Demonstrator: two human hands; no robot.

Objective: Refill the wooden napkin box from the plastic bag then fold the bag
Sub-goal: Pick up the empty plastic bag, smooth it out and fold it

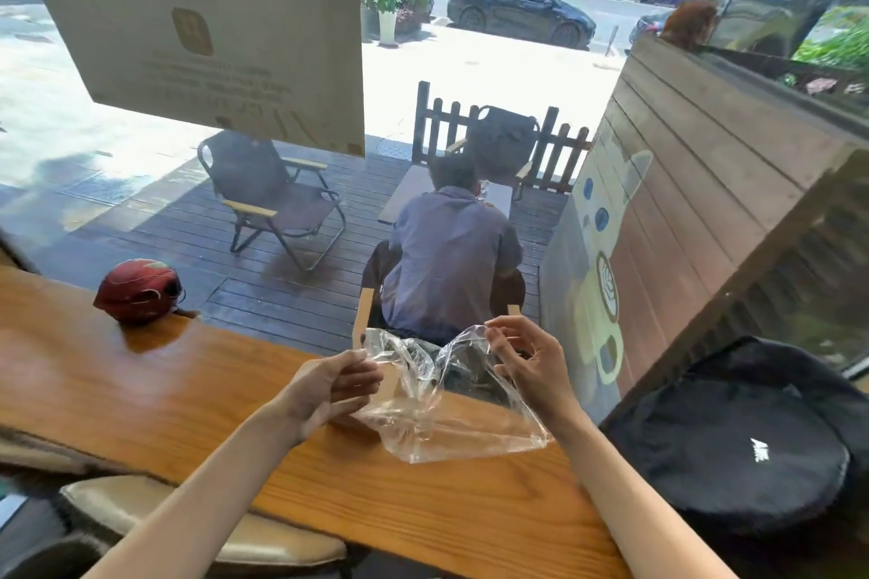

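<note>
Clear plastic bag point(437, 395) hangs above the wooden counter point(141, 390), at 12 o'clock from the wearer. Left hand point(329, 386) pinches its left edge; right hand point(531, 357) pinches its upper right edge, remaining fingers spread.

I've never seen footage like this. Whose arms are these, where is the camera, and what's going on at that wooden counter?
There is no machine: the camera sits on a person's head, looking forward and down at their bare arms. The left hand and right hand each pinch the top edge of a clear plastic bag, which looks empty, above a wooden counter facing a window. A red helmet lies on the counter to the left. A black bag sits at right.
</note>
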